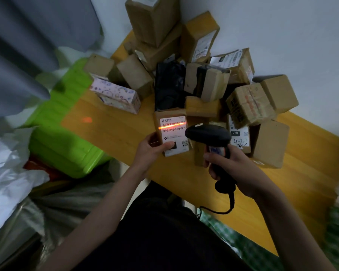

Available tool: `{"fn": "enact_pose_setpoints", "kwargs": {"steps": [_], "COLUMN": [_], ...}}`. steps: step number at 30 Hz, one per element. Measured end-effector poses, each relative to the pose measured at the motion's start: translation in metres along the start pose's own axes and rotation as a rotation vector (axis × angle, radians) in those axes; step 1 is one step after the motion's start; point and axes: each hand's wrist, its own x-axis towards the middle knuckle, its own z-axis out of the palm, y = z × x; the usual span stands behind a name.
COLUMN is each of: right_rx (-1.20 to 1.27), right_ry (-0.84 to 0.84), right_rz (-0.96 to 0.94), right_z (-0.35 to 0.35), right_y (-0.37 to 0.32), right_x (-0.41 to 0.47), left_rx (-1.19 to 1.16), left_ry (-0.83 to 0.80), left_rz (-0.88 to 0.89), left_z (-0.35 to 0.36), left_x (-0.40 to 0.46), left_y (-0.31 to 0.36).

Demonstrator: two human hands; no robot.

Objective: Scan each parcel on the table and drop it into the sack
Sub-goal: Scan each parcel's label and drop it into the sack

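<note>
A small box (171, 132) is gripped by the left hand (148, 149); the scanner (209, 136), at its 3 o'clock, is clasped by the right hand (228, 167). The barcode could be missed if the box is tilted, as the red line (172, 126) lies only just across it.

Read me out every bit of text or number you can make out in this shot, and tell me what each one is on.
"010-010-L30-551": label of the parcel that the left hand holds, under the scanner's red line.
"070": dark tag on the white label of a parcel behind the scanner in the right hand.
"4-3-5": handwritten on that same label.
Header and small print on the held label, and all other box labels: too blurred to read.
</note>
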Motion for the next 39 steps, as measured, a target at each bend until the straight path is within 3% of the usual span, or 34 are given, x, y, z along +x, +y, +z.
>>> {"fn": "enact_pose_setpoints", "kwargs": {"steps": [11,19,27,39], "right_rx": [-0.127,-0.260,-0.517,-0.668], "right_ry": [-0.121,-0.294,-0.600,-0.791], "right_rz": [-0.078,-0.131,-0.175,-0.073], "right_z": [0.029,0.070,0.170,0.331], "right_y": [0.004,0.033,0.062,0.086], "right_x": [-0.049,-0.083,-0.103,-0.094], "left_rx": [-0.133,-0.260,-0.408,-0.466], "left_ry": [0.114,0.272,0.587,0.907], "left_rz": [0.111,0.181,0.151,0.010], "left_z": [-0.017,-0.040,-0.108,-0.222], "left_x": [-0.076,-0.158,-0.275,-0.375], "left_y": [-0.031,-0.099,-0.182,-0.275]}}
